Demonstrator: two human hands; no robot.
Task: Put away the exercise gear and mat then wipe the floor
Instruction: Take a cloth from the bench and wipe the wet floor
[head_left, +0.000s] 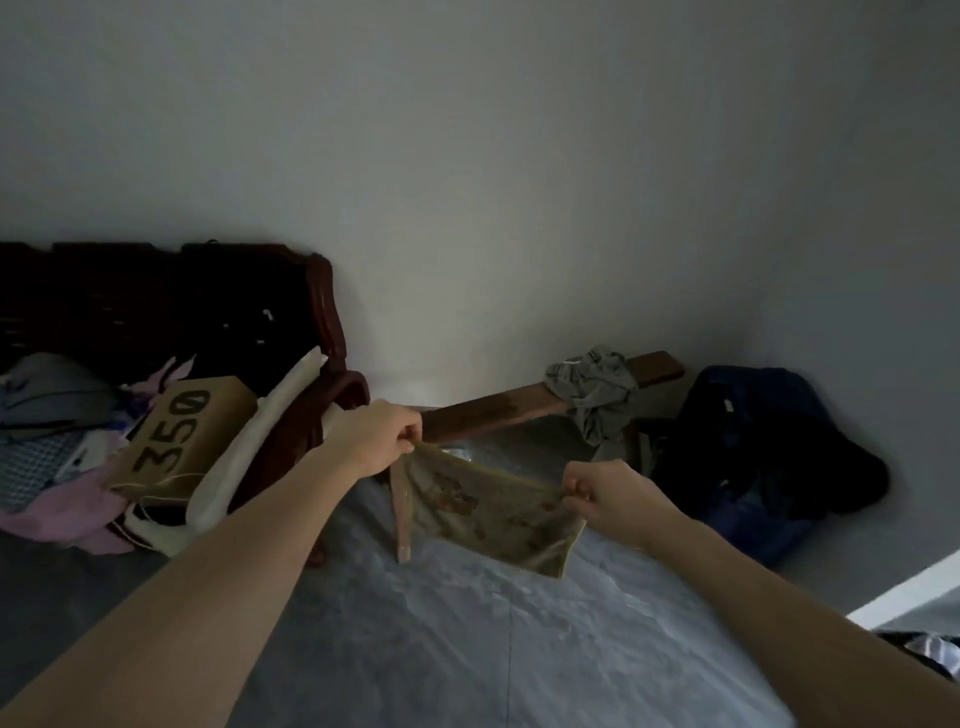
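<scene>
A small beige cloth (488, 512) with brownish patterned patches hangs stretched between my two hands above the floor. My left hand (376, 436) pinches its upper left corner. The upper right corner is pinched by my right hand (605, 493). The cloth's lower edge droops freely, and a narrow strip dangles at its left side. Under it lies a wrinkled blue-grey floor covering (467, 623); I cannot tell whether this is the mat.
A dark wooden chair (317, 322) at the left holds piled clothes and a tan box marked 350 (176, 436). A wooden plank (498, 410) leans along the wall with a grey garment (595, 389) on it. Dark clothes (769, 447) lie heaped in the right corner.
</scene>
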